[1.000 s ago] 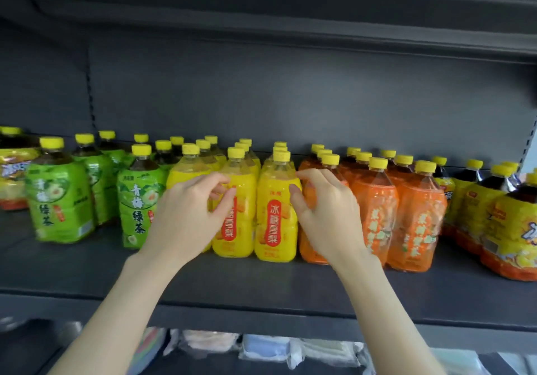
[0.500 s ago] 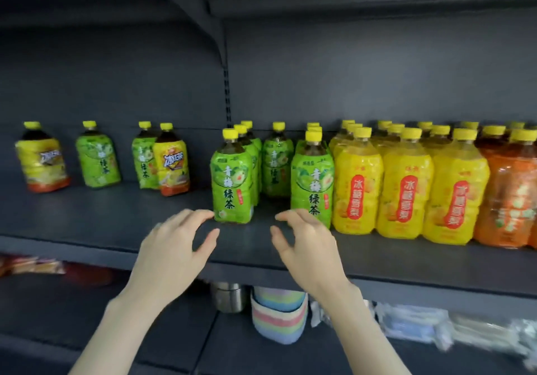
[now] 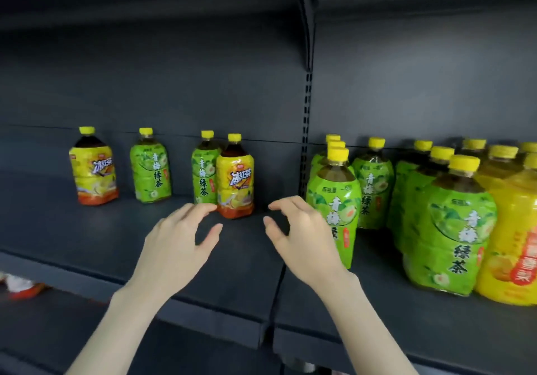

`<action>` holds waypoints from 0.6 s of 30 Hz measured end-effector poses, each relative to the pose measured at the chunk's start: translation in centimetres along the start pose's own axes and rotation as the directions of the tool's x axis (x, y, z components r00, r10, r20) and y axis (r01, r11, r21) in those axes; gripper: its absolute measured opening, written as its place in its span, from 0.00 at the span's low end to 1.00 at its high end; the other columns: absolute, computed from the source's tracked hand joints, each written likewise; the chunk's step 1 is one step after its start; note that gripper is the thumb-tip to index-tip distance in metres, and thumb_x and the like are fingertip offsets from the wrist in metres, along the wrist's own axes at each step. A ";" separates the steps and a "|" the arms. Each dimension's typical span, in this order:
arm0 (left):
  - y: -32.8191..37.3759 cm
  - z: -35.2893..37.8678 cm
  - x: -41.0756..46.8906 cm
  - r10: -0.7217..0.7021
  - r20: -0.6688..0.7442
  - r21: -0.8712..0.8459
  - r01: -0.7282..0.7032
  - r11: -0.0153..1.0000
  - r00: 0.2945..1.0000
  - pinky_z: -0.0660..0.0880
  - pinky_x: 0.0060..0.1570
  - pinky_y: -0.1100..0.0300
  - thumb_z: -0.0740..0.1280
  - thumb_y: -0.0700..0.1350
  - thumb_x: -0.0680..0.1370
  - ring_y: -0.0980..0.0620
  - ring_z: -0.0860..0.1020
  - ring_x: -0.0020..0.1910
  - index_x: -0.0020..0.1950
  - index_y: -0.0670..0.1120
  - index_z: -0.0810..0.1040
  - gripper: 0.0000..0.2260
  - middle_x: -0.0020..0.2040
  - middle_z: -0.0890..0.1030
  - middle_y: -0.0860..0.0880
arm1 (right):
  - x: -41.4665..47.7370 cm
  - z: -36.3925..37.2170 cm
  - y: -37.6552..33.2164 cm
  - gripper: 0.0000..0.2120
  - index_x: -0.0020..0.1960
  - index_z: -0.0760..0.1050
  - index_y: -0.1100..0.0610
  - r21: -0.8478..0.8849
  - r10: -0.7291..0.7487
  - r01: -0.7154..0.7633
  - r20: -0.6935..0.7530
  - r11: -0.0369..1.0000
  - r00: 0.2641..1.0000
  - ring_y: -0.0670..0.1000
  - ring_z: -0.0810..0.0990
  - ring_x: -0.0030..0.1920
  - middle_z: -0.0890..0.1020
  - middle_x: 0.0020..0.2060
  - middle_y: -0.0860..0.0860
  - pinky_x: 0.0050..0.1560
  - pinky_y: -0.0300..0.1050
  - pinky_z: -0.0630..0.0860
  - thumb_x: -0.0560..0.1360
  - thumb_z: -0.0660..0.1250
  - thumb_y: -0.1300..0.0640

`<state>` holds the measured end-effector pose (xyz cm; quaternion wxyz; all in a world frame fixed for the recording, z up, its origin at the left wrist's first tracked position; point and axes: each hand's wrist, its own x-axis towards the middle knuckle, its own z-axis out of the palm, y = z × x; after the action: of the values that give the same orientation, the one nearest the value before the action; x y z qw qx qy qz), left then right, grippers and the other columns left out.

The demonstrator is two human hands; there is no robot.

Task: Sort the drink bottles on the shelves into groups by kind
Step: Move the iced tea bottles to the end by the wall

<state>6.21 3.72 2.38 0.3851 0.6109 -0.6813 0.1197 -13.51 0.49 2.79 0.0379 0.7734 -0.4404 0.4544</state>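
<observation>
On the dark shelf (image 3: pixel 87 229) stand loose bottles with yellow caps: an iced-tea bottle with a yellow-orange label (image 3: pixel 93 168) at far left, a green-tea bottle (image 3: pixel 150 168), another green-tea bottle (image 3: pixel 203 171), and a second iced-tea bottle (image 3: pixel 235 178) touching it. To the right is a cluster of green-tea bottles (image 3: pixel 335 197), then yellow bottles with red labels (image 3: pixel 511 229). My left hand (image 3: pixel 180 238) and my right hand (image 3: pixel 299 235) hover over the shelf in front of the second iced-tea bottle, fingers loosely curved, holding nothing.
A slotted upright (image 3: pixel 307 107) divides the back panel. A seam (image 3: pixel 276 287) splits the shelf board between my hands. An upper shelf (image 3: pixel 145 2) overhangs. On the lower shelf at far left lies red and white packaging (image 3: pixel 20 284).
The view has swung left along the shelf, from the yellow and orange bottles to the green and iced-tea ones. Both hands let go of the yellow bottles and now hover free.
</observation>
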 end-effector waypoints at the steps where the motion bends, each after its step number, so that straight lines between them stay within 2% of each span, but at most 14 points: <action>1: -1.2 0.2 0.7 0.000 -0.011 -0.018 0.000 1.000 1.000 0.75 0.47 0.52 0.66 0.51 0.76 0.50 0.78 0.51 0.60 0.50 0.77 0.14 0.53 0.80 0.54 | 0.9 0.8 -0.3 0.13 0.60 0.77 0.56 0.004 0.002 -0.002 0.007 1.000 1.000 0.53 0.77 0.56 0.78 0.57 0.49 0.50 0.48 0.76 0.78 0.64 0.52; 7: -7.4 2.2 5.5 -0.024 -0.038 -0.151 0.018 0.988 0.999 0.74 0.45 0.53 0.68 0.47 0.75 0.52 0.78 0.49 0.59 0.48 0.77 0.13 0.51 0.80 0.51 | 6.5 6.1 -2.2 0.12 0.59 0.76 0.55 -0.035 0.077 -0.075 0.078 0.997 0.994 0.53 0.77 0.52 0.78 0.54 0.50 0.47 0.48 0.75 0.78 0.64 0.51; 11: -11.5 3.7 9.3 -0.056 -0.027 -0.311 0.045 0.950 0.998 0.76 0.48 0.52 0.68 0.46 0.75 0.52 0.78 0.49 0.60 0.46 0.76 0.13 0.54 0.80 0.49 | 10.0 10.1 -2.8 0.14 0.62 0.75 0.54 -0.089 0.158 -0.149 0.097 0.985 0.983 0.55 0.76 0.55 0.76 0.57 0.51 0.49 0.49 0.75 0.78 0.63 0.52; 15: -16.1 5.8 13.1 -0.078 0.062 -0.449 0.098 0.888 0.995 0.76 0.52 0.50 0.69 0.47 0.75 0.50 0.78 0.51 0.63 0.45 0.73 0.17 0.57 0.78 0.46 | 12.9 14.1 -2.9 0.19 0.66 0.70 0.55 -0.101 0.273 -0.271 0.009 0.957 0.962 0.55 0.70 0.63 0.72 0.63 0.52 0.53 0.50 0.72 0.77 0.64 0.51; 18: -18.9 7.4 15.9 -0.061 0.129 -0.485 0.117 0.867 0.990 0.74 0.54 0.53 0.68 0.50 0.75 0.49 0.76 0.56 0.67 0.44 0.69 0.23 0.63 0.74 0.45 | 14.2 16.7 -2.8 0.27 0.71 0.64 0.56 -0.106 0.350 -0.359 -0.095 0.927 0.932 0.57 0.64 0.66 0.66 0.67 0.55 0.59 0.51 0.68 0.76 0.67 0.49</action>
<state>21.58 -16.95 2.26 0.4949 0.5294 -0.6804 -0.1089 2.47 -14.66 4.50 0.0188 0.6598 -0.5980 0.4546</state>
